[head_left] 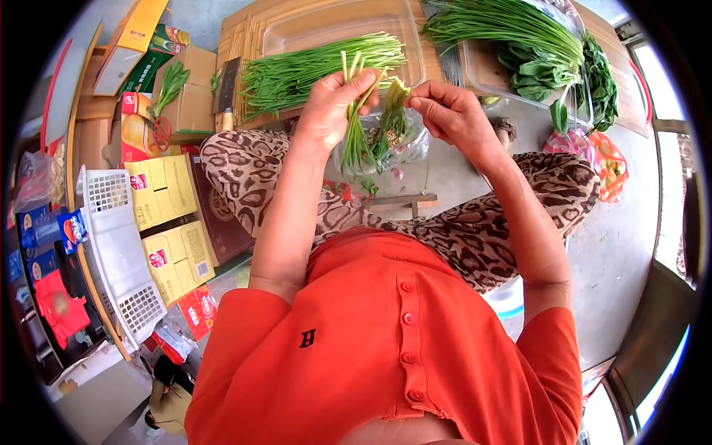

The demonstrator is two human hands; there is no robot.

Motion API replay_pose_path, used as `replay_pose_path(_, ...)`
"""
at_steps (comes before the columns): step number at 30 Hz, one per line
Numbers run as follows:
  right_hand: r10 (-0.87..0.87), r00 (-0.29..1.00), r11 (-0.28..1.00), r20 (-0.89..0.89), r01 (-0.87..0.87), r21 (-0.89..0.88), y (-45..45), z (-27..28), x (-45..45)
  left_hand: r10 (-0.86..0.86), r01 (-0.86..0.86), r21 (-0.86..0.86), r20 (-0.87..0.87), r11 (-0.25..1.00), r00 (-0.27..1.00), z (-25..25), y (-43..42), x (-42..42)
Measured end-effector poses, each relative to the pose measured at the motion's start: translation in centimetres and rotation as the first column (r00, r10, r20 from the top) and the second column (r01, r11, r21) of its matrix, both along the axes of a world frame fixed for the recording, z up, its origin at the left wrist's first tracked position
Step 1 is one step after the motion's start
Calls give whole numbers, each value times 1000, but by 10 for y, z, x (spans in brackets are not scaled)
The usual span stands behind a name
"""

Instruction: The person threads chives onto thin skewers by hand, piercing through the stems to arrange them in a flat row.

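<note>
Right now my left hand (334, 107) curls around a small bunch of green stalks (355, 141), thumb pressing it against the fingers, just on my side of the big stalk pile (315, 72). Pale cut ends poke up above the grip; thin, limp blades hang below. My right hand (454, 117), near the pile's right end, has thumb and forefinger pinching the edge of a yellowish, stringy tuft (393, 122) that droops beside the bunch. Crinkled clear plastic (415, 148) sits below both, nearer me than the pile. Left of the pile lies a knife (228, 85), flat dark blade, round wooden handle; well to its right, broad, glossy leafy greens (535, 70).
</note>
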State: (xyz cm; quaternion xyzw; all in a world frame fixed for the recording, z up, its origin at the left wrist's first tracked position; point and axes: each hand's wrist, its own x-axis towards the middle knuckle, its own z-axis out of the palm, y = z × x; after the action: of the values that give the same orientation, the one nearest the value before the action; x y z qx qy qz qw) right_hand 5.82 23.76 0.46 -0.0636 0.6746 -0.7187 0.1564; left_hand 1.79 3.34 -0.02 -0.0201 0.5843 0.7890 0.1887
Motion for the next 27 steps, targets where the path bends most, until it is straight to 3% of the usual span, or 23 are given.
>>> replay_pose_path(1, 5, 1000, 1000, -2, -5, 21, 1, -3, -1, 0, 0, 0, 0, 1000, 1000, -4, -2, -2)
replay_pose_path(3, 9, 1000, 999, -7, -9, 41, 3, -5, -2, 62, -78, -95, -160, 992, 985, -11, -8, -7)
replay_pose_path(6, -22, 1000, 999, -12, 23, 49, 4, -5, -3, 72, -91, -109, -164, 990, 984, -9, -16, -10)
replay_pose_path(10, -21, 1000, 998, 1, 21, 52, 4, -5, -3, 30, -36, -54, -116, 998, 993, -3, -16, -9)
replay_pose_path(17, -9, 1000, 999, 14, 8, 36, 1, -3, -1, 97, -95, 15, -140, 995, 985, -11, -13, -8)
replay_pose_path(27, 37, 999, 997, -3, -37, 61, 0, -9, -1, 85, -81, 152, -21, 985, 996, -12, -12, -10)
